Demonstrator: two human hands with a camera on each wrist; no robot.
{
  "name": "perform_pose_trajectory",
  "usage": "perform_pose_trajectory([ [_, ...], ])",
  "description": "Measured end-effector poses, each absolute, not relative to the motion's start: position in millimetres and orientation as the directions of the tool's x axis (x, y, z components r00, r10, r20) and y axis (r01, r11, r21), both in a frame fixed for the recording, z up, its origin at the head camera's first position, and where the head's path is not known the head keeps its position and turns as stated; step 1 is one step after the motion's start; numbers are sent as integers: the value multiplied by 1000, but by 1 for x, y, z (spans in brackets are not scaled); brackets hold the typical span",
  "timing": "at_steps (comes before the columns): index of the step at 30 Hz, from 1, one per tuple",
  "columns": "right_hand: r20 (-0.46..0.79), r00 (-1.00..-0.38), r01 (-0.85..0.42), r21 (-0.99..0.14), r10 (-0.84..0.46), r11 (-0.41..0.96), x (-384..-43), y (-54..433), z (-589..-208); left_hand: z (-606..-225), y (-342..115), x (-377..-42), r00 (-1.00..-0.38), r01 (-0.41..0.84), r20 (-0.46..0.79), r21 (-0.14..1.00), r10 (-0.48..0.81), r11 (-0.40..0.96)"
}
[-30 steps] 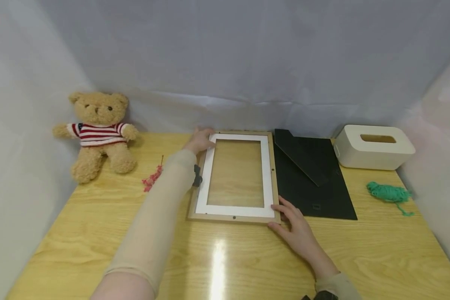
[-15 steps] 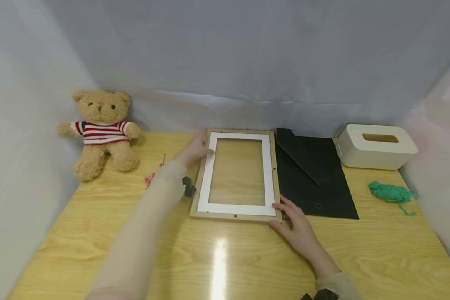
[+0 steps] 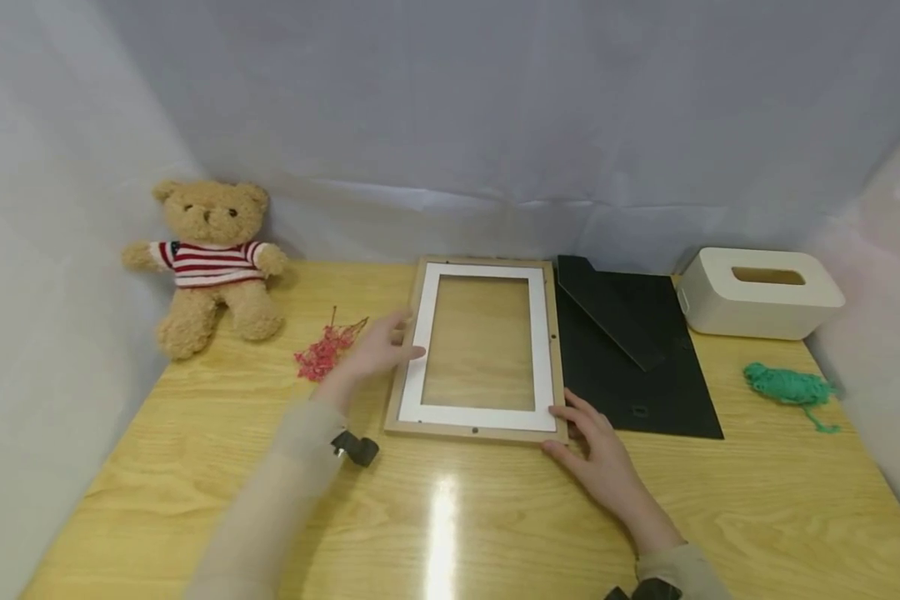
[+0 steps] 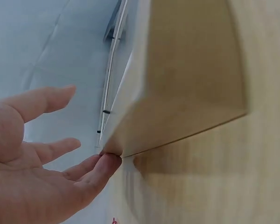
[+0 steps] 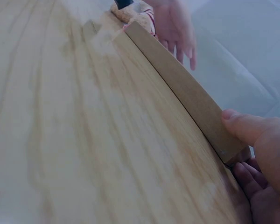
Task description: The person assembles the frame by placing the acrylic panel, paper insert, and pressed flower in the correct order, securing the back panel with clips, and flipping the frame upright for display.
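Observation:
A light-wood picture frame (image 3: 442,430) lies face down on the table, with a white mat (image 3: 480,416) set inside and small dark fasteners along its border. My left hand (image 3: 378,346) is at the frame's left side with its fingers spread loosely. In the left wrist view, its lower fingertips (image 4: 111,163) are right at a corner of the frame. At the near right corner, my right hand (image 3: 598,457) holds the frame, thumb at the front edge and fingers on the right side. Right of the frame lies a black backing board (image 3: 607,400) with its easel leg (image 3: 607,321) uppermost.
A teddy bear (image 3: 212,268) in a striped shirt sits at the back left. Pink dried flowers (image 3: 322,354) lie left of the frame, close to my left wrist. At the right are a white tissue box (image 3: 765,308) and a bundle of green yarn (image 3: 787,385). A pale curtain (image 3: 480,150) hangs behind.
My left hand has come down from the frame's far left corner to the middle of its left side, uncovering the pink flowers. The right hand stays at the near right corner.

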State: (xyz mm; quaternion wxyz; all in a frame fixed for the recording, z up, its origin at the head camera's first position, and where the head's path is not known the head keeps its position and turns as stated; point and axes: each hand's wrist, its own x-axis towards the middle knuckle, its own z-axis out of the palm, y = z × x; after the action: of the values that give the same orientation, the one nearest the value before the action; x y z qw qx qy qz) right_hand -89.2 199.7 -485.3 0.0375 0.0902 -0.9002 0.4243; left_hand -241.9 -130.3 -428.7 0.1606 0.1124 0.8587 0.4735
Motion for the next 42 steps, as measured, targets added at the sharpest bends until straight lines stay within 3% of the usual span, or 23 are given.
perform_pose_trajectory([
  [9,159,-978,-207,-757,-133,620,-89,199,-486,-442,-138,-201,-941,66,-108,869,319,490],
  [21,149,-980,-200,-763,-134,615,-89,199,-486,-443,-151,-171,-957,-44,-154,916,247,400],
  [33,177,-975,-222,-750,-135,623,-89,199,-488,-466,-160,-163,-965,-89,-173,925,199,369],
  [42,174,-975,-222,-749,-139,624,-88,199,-488,-472,-160,-161,-975,-55,-121,944,187,324],
])
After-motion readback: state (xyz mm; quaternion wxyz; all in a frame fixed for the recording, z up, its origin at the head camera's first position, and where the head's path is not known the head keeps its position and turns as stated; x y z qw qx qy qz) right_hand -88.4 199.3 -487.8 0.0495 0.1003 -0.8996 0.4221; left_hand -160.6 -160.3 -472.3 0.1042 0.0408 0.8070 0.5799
